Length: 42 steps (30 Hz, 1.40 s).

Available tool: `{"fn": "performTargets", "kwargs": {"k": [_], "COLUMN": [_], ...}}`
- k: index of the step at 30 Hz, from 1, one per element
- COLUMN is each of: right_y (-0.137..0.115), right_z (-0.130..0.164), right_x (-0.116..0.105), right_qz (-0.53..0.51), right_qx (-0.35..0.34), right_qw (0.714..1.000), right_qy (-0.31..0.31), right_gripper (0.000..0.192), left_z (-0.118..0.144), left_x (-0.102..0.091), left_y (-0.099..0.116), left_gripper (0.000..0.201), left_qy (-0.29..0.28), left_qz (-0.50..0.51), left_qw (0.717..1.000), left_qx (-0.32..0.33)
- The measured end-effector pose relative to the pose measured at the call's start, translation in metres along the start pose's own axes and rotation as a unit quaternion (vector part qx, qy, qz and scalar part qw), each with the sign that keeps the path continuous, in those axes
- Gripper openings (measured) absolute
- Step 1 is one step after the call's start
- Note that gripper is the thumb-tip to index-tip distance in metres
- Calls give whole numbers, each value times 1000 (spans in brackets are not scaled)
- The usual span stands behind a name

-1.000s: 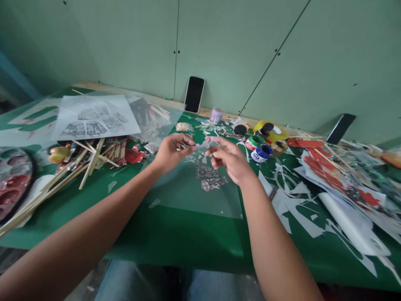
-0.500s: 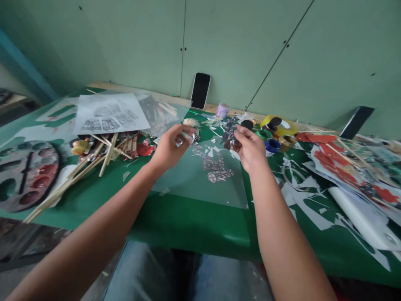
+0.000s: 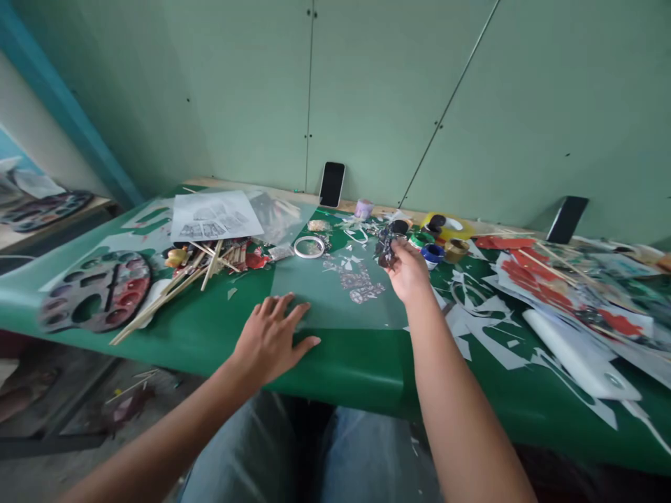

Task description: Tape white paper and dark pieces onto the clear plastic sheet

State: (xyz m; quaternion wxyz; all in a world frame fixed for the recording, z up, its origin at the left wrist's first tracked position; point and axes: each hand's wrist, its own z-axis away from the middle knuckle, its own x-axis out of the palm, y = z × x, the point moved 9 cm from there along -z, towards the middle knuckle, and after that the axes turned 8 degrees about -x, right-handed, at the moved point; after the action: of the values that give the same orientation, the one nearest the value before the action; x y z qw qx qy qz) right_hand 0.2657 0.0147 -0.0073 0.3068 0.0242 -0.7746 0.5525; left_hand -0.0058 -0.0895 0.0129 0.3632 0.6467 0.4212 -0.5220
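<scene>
Dark patterned cutout (image 3: 384,246): off the tips of the right hand (image 3: 409,271), raised, with the blue paint jar (image 3: 432,256) behind the knuckles; one piece or several layered, cannot tell.
Right fingers: pinched on the cutout's near edge, thumb to fingertips.
Left hand (image 3: 268,339): palm down, fingers spread, holding nothing; seems to rest on the green tabletop (image 3: 335,356), fingertips by the near-left part of the clear sheet (image 3: 314,307).
Cutout's handling: probably very light, thin and bendy, like printed film; likely slick, apt to crease at narrow parts.
Cutout's best hold: by the margin, lightly, as the right thumb has it; keep off the printed face.
Patterned pieces (image 3: 361,286): flat on the clear sheet, to the left of the right fingertips and nearer the body; look just as thin, so best lifted by an edge.
White ring (image 3: 309,257): beyond the left fingertips, apart from them, in full view.
Left hand, against half a second earlier: down and splayed now; there it is raised with fingers curled, partly covering the ring area.
Right hand, same comparison: the pinch on the dark cutout is unchanged.
</scene>
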Motion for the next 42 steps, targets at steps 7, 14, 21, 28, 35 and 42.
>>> {"fn": "performTargets", "kwargs": {"k": [7, 14, 21, 28, 35, 42], "right_y": [4, 16, 16, 17, 16, 15], "right_z": [45, 59, 55, 56, 57, 59], "right_x": [-16, -15, -19, -20, -18, -17], "right_qz": [30, 162, 194, 216, 207, 199], "right_qx": [28, 9, -8, -20, -16, -1], "right_qw": [999, 986, 981, 976, 978, 980], "right_qy": [3, -36, -22, -25, -27, -25], "right_gripper": [43, 34, 31, 32, 35, 35], "left_z": [-60, -125, -131, -131, -150, -163], "left_x": [8, 27, 20, 20, 25, 27], "left_y": [-5, -37, -37, -35, -54, -57], "left_gripper": [41, 74, 91, 105, 115, 111], "left_qy": [-91, -103, -228, -230, -238, -239], "left_qz": [52, -2, -19, -14, -12, 9], "left_qw": [994, 994, 972, 972, 969, 971], "left_qx": [17, -49, -51, -43, -61, -31]}}
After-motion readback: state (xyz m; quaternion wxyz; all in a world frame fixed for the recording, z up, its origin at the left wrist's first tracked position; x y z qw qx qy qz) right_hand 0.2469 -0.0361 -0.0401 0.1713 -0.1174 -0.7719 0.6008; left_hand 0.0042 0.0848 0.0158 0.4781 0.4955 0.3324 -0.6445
